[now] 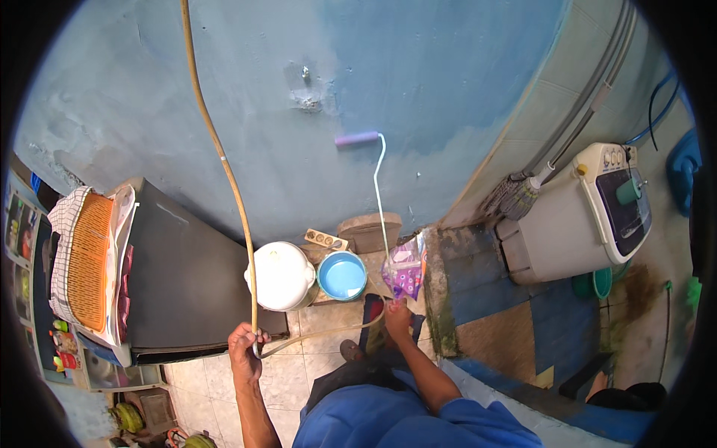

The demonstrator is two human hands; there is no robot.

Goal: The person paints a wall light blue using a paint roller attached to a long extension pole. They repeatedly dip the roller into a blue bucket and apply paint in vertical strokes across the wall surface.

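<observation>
My right hand (pixel 398 319) is closed round the handle of a paint roller. The purple roller (pixel 357 140), slightly blurred, is up at the blue wall (pixel 441 82), its bent white wire frame running down towards me. My left hand (pixel 246 345) is wrapped round a long tan hose (pixel 216 142), which rises along the wall past the top of the view. From below that hand a thinner tan length bends across to beside my right hand; whether it is the same piece, I cannot tell. Darker blue covers the wall's upper right, paler grey-blue the left.
Below the wall stand a white lidded container (pixel 281 276), a blue basin (pixel 342 275), a power strip (pixel 326 239) and a purple printed bag (pixel 405 275). A dark cabinet (pixel 194 261) carries an orange basket (pixel 91 261). Right are a mop (pixel 519 196), a washing machine (pixel 560 224) and a person's limb (pixel 600 386).
</observation>
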